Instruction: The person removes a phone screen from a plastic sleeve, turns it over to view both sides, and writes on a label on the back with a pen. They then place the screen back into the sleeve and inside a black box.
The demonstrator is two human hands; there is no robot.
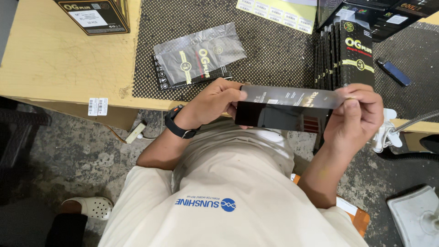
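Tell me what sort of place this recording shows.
Probably a small packing or retail workbench. Both hands hold a flat black package; a row of identical black boxes stands on a perforated mat, with sheets of yellow labels above.

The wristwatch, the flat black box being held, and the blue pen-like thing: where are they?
wristwatch (176,123), head view, on the strap
flat black box (279,112), head view, on its dark front face
blue pen-like thing (394,72), head view, mid-body

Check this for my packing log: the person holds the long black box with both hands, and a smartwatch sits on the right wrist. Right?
Not quite. The head view shows both hands, left and right, holding the long black box, but the smartwatch sits on the left wrist, not the right.
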